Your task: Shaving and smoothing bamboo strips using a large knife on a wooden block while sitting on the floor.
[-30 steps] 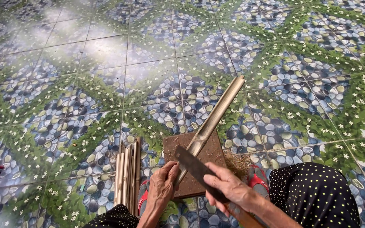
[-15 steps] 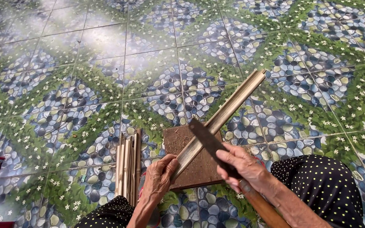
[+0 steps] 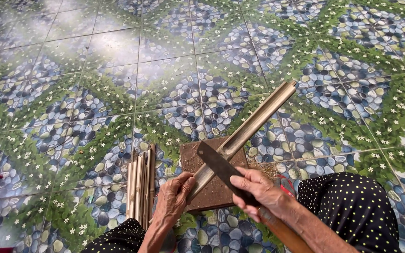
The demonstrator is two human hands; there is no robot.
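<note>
Left hand [image 3: 173, 200] gripping split bamboo [image 3: 244, 136] on wooden block [image 3: 214, 194], lower centre; right hand [image 3: 258, 193] clasping knife [image 3: 221, 169] across it.

L hand [image 3: 173, 199] gripping, R hand [image 3: 258, 192] fisted

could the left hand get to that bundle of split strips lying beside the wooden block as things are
Probably yes. The bundle of split strips lies right beside the left hand with nothing between, but that hand is gripping the bamboo piece.
</note>
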